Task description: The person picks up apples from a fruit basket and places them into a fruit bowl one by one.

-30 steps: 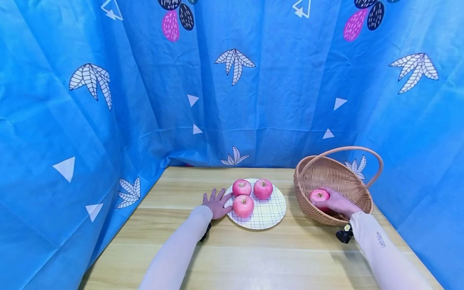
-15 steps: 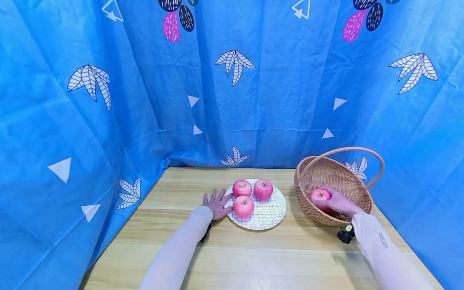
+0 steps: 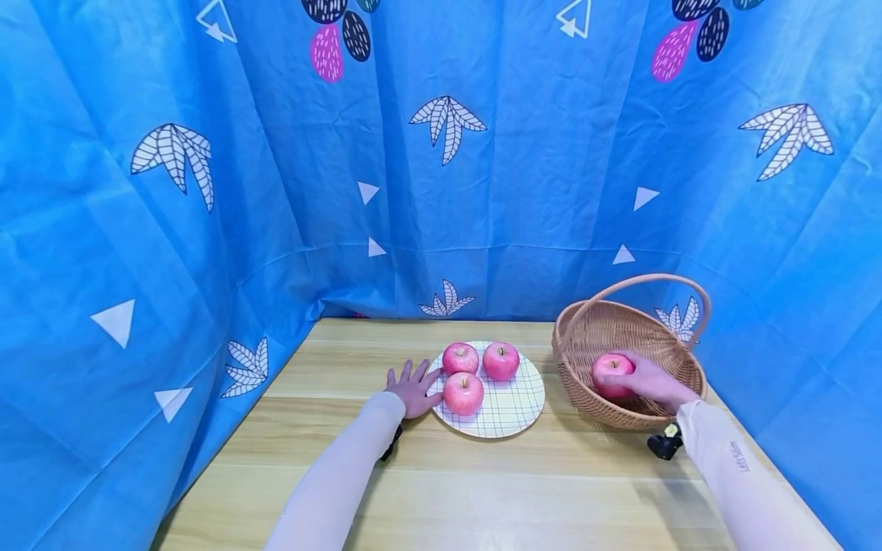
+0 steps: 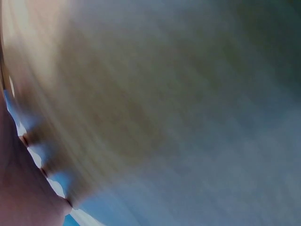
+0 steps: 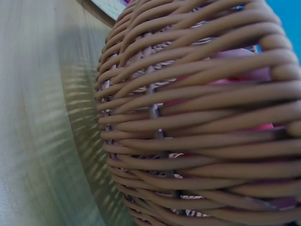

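In the head view, three pink-red apples sit on a round white checked plate (image 3: 513,413), with the front apple (image 3: 463,394) closest to the left hand. The left hand (image 3: 413,390) lies with fingers spread at the plate's left edge, its fingertips beside that apple. On the right, a tan wicker basket (image 3: 579,337) leans with its mouth toward the camera. Inside it the right hand (image 3: 651,381) grips another apple (image 3: 612,373) from the right side. Basket weave (image 5: 202,103) hides most of this apple in the right wrist view. The left wrist view is mostly blurred tabletop.
Wood-grain table (image 3: 482,497) lies beneath everything. Patterned blue cloth (image 3: 441,207) hangs behind it and along both sides. The basket's tall handle (image 3: 648,277) arches over its opening.
The basket has shifted slightly left and its handle has tilted. The right hand and its apple have moved a little to the right within the basket. The left hand has stayed put.
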Demonstrator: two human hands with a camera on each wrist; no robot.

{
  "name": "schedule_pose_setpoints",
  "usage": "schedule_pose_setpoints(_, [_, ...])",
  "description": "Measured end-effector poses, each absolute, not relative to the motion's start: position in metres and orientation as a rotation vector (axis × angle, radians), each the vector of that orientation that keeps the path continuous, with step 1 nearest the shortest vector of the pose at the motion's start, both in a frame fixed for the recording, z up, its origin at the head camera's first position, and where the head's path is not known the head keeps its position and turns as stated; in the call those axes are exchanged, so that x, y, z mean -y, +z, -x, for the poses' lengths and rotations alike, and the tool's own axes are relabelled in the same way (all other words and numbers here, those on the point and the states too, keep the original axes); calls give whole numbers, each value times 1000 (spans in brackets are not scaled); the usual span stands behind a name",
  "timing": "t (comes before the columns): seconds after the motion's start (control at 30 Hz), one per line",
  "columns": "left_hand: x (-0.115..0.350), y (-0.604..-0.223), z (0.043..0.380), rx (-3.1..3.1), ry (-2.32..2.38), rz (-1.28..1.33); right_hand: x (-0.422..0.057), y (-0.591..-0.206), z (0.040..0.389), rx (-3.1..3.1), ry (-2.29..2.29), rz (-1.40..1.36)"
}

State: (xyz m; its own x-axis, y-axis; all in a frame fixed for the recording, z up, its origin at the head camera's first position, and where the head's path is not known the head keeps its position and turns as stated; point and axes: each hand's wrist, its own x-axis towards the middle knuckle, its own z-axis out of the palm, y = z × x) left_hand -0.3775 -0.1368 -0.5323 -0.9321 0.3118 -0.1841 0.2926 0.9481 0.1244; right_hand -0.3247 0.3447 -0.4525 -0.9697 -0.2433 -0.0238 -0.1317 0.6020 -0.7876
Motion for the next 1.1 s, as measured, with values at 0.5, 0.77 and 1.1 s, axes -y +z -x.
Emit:
schedule_pose_setpoints(0.5, [137,-535,381,-2900,136,-458,-344,-433,321,-2786,-1181,292])
schedule_pose_setpoints(0.77, [139,-550,391,-2892,125,-452,-348,-429,318,-2827,-1131,319])
schedule_pose_setpoints(1.1, [137,-532,380,-2884,145,-470,-338,-412,308,-2842,-1104,336])
